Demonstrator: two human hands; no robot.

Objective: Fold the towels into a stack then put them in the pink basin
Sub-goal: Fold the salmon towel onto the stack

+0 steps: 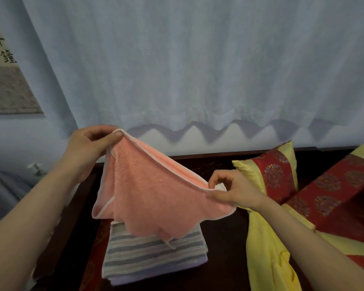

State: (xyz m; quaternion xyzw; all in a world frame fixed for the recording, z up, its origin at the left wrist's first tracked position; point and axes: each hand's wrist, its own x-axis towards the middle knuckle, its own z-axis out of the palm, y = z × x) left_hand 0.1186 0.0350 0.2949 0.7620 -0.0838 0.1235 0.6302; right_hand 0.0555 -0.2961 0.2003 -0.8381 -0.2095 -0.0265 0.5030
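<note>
Head view: we face a dark table (223, 238).
Left hand (90, 143): our fingers pinch a raised corner of the pink towel (151, 190).
Folded stack (153, 255): on the table, under the pink towel.
Right hand (231, 190): our fingers pinch its lower corner.

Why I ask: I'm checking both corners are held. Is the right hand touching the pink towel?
Touching. The head view shows the right hand pinching the top hem of the pink towel between thumb and forefinger.
</note>
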